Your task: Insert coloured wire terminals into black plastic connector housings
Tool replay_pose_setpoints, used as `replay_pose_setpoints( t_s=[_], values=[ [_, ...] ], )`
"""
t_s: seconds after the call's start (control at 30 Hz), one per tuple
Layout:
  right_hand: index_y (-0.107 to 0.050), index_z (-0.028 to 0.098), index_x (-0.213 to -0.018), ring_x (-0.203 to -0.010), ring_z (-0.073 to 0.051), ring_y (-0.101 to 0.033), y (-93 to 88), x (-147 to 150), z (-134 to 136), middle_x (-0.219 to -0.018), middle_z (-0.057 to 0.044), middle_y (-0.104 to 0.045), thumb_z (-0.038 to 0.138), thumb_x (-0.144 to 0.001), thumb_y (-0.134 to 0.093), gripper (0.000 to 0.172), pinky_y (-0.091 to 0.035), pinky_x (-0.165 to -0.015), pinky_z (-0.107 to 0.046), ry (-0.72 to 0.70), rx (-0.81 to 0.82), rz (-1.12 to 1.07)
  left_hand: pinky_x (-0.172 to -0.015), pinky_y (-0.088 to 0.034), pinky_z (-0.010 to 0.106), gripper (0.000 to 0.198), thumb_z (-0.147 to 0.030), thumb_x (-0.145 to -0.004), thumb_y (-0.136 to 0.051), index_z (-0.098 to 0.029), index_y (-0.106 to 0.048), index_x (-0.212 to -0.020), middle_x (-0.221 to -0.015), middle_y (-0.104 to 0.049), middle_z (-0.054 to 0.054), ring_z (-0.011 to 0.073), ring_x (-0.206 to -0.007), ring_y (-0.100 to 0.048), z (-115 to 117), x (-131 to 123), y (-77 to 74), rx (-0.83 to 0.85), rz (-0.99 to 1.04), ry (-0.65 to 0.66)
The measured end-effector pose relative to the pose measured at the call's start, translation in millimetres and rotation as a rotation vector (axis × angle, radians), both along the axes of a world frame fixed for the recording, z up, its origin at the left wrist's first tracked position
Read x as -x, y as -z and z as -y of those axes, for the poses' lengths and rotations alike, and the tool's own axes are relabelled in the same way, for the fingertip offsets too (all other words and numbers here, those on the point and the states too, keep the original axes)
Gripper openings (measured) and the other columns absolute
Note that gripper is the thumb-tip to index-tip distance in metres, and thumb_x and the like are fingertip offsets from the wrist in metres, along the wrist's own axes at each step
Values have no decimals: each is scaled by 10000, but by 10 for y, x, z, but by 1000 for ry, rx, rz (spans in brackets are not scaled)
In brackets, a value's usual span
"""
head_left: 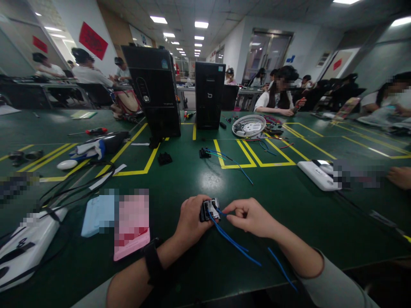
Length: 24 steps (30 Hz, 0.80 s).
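Observation:
My left hand (192, 217) is closed around a small black electrical component (212, 209) with a pale face, holding it just above the green table. Two blue wires (229, 239) run from its face down to the right. Thumb and forefinger of my right hand (248, 217) pinch another blue wire (220, 211), whose end reaches the component's right side. Below that hand a length of blue wire (281, 268) shows; whether it belongs to the pinched one I cannot tell. Farther off lie a black component with wires (204, 152) and a plain black one (165, 158).
Two black computer towers (160, 94) (209, 96) stand at the back. A white basket (248, 125) sits right of them. Left are a pink case (132, 248), a light-blue case (93, 214) and cables. A white device (316, 175) lies right. A person (278, 96) sits opposite.

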State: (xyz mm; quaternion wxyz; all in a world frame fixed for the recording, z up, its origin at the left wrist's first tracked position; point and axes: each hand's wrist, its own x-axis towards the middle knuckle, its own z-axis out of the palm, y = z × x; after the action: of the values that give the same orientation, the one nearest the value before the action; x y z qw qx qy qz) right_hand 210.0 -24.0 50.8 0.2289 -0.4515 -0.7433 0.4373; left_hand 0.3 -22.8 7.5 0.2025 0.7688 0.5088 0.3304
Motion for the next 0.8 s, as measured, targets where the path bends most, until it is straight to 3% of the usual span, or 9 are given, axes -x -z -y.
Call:
replay_pose_setpoints(
  t_s=[0.3, 0.8],
  values=[
    [-665, 98, -959, -356, -60, -468, 22, 46, 21, -430, 79, -465, 289, -775, -606, 272, -321, -381, -149, -42, 126, -86, -820, -385, 375, 430, -331, -658, -729, -221, -527, -1021, -973, -612, 24, 231, -922, -548, -5, -1, 1, -8, -11, 16],
    [-669, 116, -955, -366, -66, -502, 52, 26, 4, -423, 75, -499, 254, -782, -611, 229, -366, -429, -153, -83, 21, -84, -801, -387, 369, 398, -347, -684, -694, -225, -519, -1020, -963, -608, 29, 232, -902, -556, -14, 14, 17, -9, -22, 38]
  ],
)
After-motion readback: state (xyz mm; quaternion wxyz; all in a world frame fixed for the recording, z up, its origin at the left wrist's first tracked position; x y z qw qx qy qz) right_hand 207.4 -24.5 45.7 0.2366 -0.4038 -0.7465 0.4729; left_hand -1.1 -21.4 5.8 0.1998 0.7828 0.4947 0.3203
